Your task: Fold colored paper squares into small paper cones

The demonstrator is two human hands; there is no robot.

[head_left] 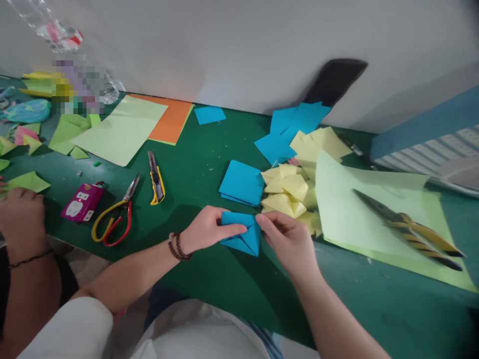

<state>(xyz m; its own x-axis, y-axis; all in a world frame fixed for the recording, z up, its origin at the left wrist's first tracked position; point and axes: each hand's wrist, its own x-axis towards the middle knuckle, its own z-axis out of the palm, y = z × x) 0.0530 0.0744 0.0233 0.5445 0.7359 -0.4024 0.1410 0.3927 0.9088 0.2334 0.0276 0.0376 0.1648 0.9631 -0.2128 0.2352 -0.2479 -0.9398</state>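
Observation:
A small folded blue paper (243, 243) is held between both hands above the green table's front part. My left hand (205, 230), with a beaded bracelet at the wrist, grips its left side, the thumb lying across the top. At the paper's upper right corner, my right hand (290, 237) pinches the edge between thumb and fingers. Just behind lies a stack of blue squares (242, 182), beside several folded pale yellow pieces (288, 187). More blue sheets (292, 124) lie farther back.
Left of my hands are scissors (121, 214), a yellow cutter (156, 179) and a pink power socket (82, 202). Another person's hand (23, 214) is at the far left. Scissors with striped handles (407, 229) lie on green sheets (359, 199) at right. A wall stands behind.

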